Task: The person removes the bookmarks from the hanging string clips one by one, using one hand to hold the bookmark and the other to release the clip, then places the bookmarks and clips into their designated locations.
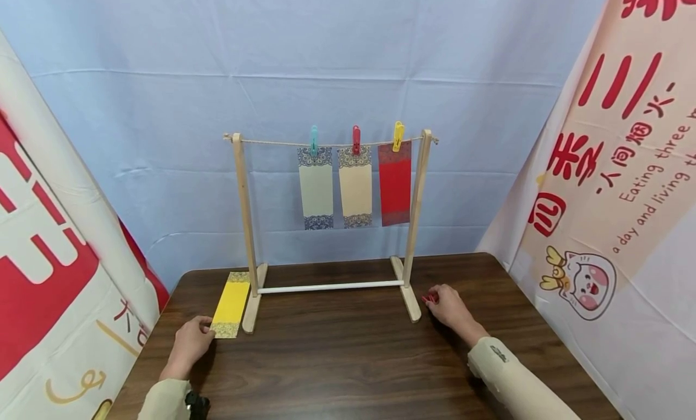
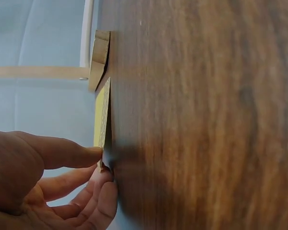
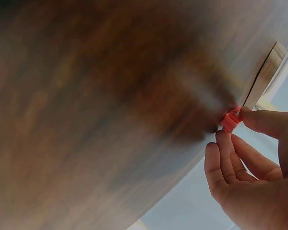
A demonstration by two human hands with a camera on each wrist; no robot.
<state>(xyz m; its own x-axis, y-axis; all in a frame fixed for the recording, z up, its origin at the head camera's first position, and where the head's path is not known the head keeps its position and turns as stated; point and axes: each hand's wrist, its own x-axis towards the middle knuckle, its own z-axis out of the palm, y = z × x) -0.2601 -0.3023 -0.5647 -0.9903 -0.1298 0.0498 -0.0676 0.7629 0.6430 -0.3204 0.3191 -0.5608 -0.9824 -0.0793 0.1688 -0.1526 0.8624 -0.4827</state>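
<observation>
A yellow card (image 1: pixel 231 302) with lace-patterned ends lies at the table's left, beside the rack's left foot. My left hand (image 1: pixel 194 341) pinches its near corner between thumb and fingers; in the left wrist view the card's edge (image 2: pixel 104 110) is lifted slightly off the wood. Over at the right, my right hand (image 1: pixel 450 305) holds a small red clothespin (image 3: pixel 230 120) between thumb and fingertips, close to the tabletop. On the rack's string hang a pale green card (image 1: pixel 316 190), a cream card (image 1: pixel 356 190) and a red card (image 1: pixel 395 187), each by one clothespin.
The wooden rack (image 1: pixel 244 208) stands at the back of the brown table (image 1: pixel 326 359), with a white crossbar (image 1: pixel 331 286) low between its feet. Its string (image 1: pixel 272 142) runs between the post tops. A pale blue cloth (image 1: pixel 179 136) hangs behind, with printed banners (image 1: pixel 614 166) at both sides.
</observation>
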